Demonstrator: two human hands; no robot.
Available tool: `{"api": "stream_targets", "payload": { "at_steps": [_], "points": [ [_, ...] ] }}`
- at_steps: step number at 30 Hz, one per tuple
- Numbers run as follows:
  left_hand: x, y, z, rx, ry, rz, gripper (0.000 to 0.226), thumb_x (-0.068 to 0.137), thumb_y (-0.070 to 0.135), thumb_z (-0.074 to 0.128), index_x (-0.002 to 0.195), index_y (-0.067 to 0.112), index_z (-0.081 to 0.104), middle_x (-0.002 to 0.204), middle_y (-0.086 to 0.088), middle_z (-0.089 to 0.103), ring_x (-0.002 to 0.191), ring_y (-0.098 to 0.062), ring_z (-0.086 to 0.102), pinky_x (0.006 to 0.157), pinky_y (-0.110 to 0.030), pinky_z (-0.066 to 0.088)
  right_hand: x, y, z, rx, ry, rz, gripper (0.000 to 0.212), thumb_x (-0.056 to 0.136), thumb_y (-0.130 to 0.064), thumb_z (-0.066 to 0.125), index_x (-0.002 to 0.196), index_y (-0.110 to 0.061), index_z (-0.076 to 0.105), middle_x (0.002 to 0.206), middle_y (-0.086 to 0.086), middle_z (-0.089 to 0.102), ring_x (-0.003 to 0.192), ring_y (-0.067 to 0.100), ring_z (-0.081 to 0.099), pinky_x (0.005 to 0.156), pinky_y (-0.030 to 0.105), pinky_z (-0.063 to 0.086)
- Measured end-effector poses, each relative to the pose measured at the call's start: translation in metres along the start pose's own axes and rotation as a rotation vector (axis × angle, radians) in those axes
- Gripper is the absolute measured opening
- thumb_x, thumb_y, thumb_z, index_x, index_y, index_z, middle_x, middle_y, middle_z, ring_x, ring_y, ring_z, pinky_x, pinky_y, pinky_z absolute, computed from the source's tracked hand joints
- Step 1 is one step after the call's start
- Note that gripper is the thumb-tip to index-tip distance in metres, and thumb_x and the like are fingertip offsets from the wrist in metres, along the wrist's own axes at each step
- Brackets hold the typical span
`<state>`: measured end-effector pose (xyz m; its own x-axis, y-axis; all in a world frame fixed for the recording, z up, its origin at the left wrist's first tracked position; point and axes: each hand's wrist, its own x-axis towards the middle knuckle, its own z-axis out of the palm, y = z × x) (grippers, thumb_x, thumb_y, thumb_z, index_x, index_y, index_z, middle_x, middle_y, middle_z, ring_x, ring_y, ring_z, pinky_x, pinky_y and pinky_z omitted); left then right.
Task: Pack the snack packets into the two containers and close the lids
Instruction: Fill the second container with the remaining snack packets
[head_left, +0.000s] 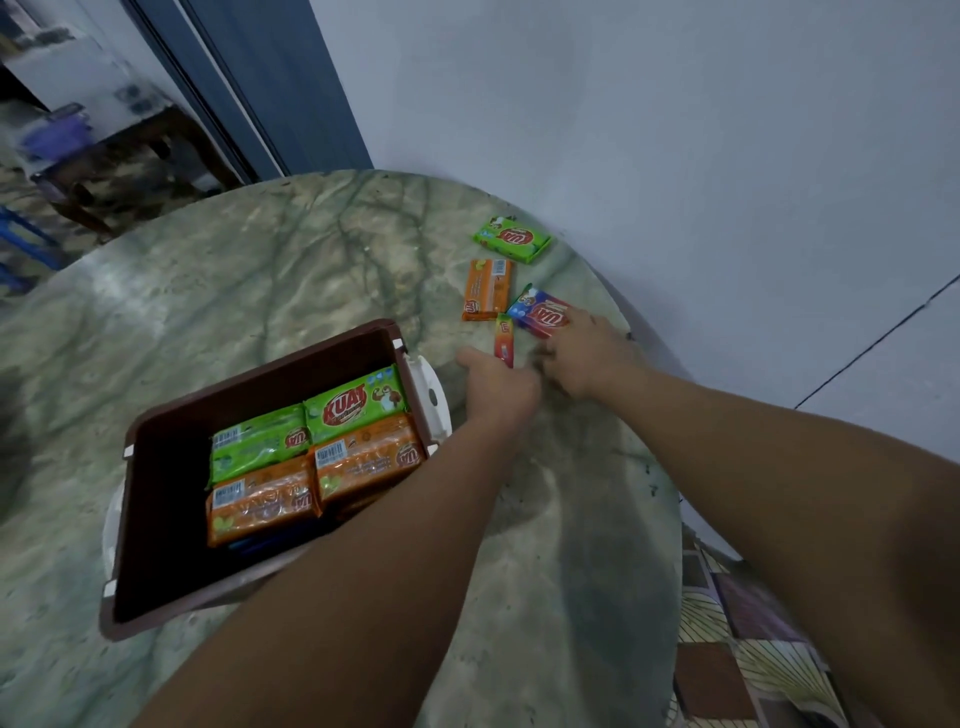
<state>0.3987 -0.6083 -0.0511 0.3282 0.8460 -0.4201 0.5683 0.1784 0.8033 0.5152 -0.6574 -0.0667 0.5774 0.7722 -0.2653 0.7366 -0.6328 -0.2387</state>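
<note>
Table (270, 270): round, marbled green-grey top, standing against the wall.
Wall (675, 104): plain pale grey-blue, one thin dark line running diagonally at right.
Door frame (270, 93): dark blue-grey, slanting at upper left.
Floor (737, 670): patterned tiles in brown, purple and cream, at lower right.
Wooden furniture (130, 156): dark, blurred, beyond the frame.
Light: dim, even.

Open container (156, 519), 4 packets (311, 457) inside

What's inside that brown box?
The brown box holds two green packets and two orange packets on top. Something blue shows beneath; the left forearm covers the near corner.
</note>
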Motion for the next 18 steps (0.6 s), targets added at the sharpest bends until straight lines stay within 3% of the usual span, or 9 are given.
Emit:
{"api": "stream_targets", "payload": {
  "at_steps": [7,12,14,18],
  "points": [
    [-0.011,0.009,-0.011,0.037,-0.013,0.018,0.052,0.090,-0.001,0.053,0.132,0.008,0.024,0.097,-0.006,0.050,0.090,-0.020,0.056,0.087,-0.042,0.058,-0.017,-0.008,0.015,-0.205,0.108,-0.023,0.039,0.099,-0.043,0.053,0.135,-0.028,0.051,0.126,0.015,0.043,0.116,0.035,0.045,0.098,0.046,0.037],
    [-0.013,0.010,-0.016,0.107,-0.026,0.065,0.049,0.093,-0.001,0.049,0.134,0.007,0.024,0.096,-0.005,0.050,0.081,-0.014,0.052,0.080,-0.037,0.055,-0.029,-0.003,0.013,-0.165,0.149,0.017,0.049,0.097,-0.049,0.060,0.130,-0.016,0.043,0.126,0.018,0.043,0.105,0.036,0.057,0.075,0.039,0.037],
    [-0.013,0.007,-0.016,0.106,-0.030,0.064,0.050,0.094,0.000,0.049,0.136,0.008,0.022,0.091,-0.001,0.046,0.077,-0.010,0.048,0.074,-0.032,0.051,-0.030,-0.004,0.011,-0.073,0.138,0.067,0.065,0.091,-0.051,0.068,0.134,-0.013,0.036,0.129,0.020,0.043,0.111,0.039,0.057,0.083,0.042,0.044],
    [-0.017,0.005,-0.016,0.060,-0.052,0.022,0.048,0.092,0.000,0.054,0.127,0.012,0.024,0.096,-0.004,0.048,0.081,-0.011,0.051,0.075,-0.033,0.056,-0.030,-0.009,0.011,0.086,0.023,0.155,0.084,0.081,-0.052,0.078,0.139,-0.013,0.033,0.136,0.021,0.046,0.125,0.042,0.048,0.099,0.047,0.041]
  ]
}}
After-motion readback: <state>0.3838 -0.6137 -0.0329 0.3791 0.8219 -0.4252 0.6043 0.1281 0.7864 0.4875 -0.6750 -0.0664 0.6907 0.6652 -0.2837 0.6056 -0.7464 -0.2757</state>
